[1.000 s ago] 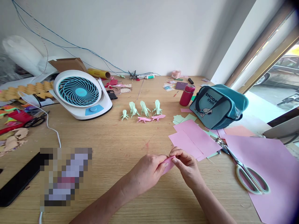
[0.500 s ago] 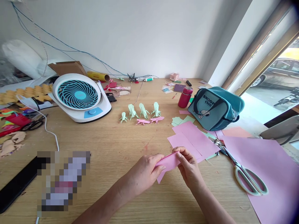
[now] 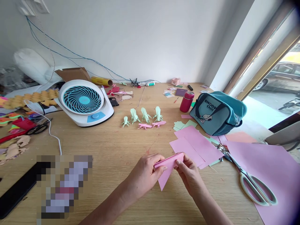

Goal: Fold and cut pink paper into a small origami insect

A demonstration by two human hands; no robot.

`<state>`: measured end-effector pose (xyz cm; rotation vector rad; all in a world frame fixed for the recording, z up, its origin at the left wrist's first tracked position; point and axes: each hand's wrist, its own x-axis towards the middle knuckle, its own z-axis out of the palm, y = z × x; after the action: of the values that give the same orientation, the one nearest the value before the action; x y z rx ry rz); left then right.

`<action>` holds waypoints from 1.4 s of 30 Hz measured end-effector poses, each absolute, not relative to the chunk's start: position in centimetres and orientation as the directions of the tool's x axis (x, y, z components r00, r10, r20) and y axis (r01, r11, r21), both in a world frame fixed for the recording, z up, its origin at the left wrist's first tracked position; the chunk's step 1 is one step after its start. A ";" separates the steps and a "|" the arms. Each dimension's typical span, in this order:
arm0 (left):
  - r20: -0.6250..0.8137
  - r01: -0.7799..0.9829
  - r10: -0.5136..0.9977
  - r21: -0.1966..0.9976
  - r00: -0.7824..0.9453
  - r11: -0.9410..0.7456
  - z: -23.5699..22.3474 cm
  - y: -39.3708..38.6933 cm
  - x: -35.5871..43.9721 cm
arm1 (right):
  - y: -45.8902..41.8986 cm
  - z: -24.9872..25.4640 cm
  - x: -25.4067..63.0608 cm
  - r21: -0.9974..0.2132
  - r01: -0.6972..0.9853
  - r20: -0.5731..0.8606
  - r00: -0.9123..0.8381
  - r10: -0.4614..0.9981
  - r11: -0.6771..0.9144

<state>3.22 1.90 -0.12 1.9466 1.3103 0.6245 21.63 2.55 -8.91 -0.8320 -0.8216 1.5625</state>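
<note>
Table [image 3: 112, 147]: wooden, large pink sheet [image 3: 276, 168] at right edge, scissors [image 3: 248, 179] on it. Left hand [image 3: 146, 173] and right hand [image 3: 189, 173] raised just above table, fingers pinching folded pink paper [image 3: 167, 167] between them, point hanging down.

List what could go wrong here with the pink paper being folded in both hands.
1. The pink paper is held in the air between the left hand and right hand, so the crease may come out crooked.
2. The scissors lie close beside the right hand; a forearm could brush them.
3. If the fan runs, the loose pink sheets might shift.
</note>
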 end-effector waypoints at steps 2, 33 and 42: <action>0.045 0.581 0.935 0.773 0.351 -0.255 -0.6 1.9 3.3 | 2.4 -8.9 21.5 -0.844 -0.512 -0.108 -0.131 0.986 -0.160; 0.449 0.307 0.522 0.468 0.725 -0.829 0.3 3.3 1.4 | 1.1 -9.6 21.4 -0.713 -0.413 -0.194 -0.660 0.726 -0.567; 0.401 0.338 0.670 0.635 0.625 -0.695 0.2 3.3 1.0 | 2.7 -7.0 23.0 -0.952 -0.209 -0.115 -0.427 0.897 -0.222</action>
<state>0.95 3.27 0.20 2.3387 0.7915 0.8667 23.01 2.66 -6.96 -0.9063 -1.2164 1.7596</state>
